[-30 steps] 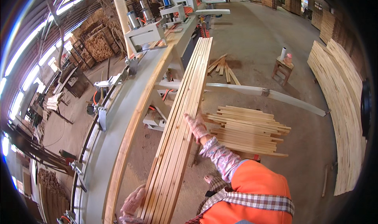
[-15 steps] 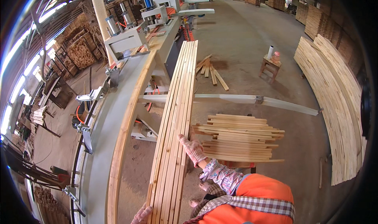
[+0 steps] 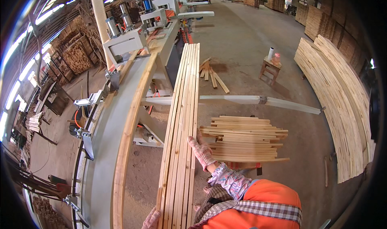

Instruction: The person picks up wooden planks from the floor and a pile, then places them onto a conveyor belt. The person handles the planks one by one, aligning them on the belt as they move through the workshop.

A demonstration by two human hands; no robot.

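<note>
A bundle of long, pale wooden strips (image 3: 179,128) lies side by side in front of me, running away from the lower edge. My right hand (image 3: 201,151), in a pink knitted glove, presses its fingers and thumb around the right edge of the bundle. At the lower edge my left hand (image 3: 151,219), gloved alike and partly cut off, grips the bundle's left side near its close end. Its lower fingers are hidden. To the left, one long timber strip (image 3: 131,148) runs along the edge of the grey machine bed (image 3: 105,148).
A pale metal beam (image 3: 234,100) crosses behind the bundle. On the right sits a low pile of shorter strips (image 3: 246,146). Beyond are loose offcuts (image 3: 217,80), a small wooden stool (image 3: 272,71) and tall stacked boards (image 3: 336,108). Clamping machinery (image 3: 125,45) stands at far left.
The near part of the bundle has shifted slightly right, away from the machine bed, with both hands still on it. The view has also shifted a little.
</note>
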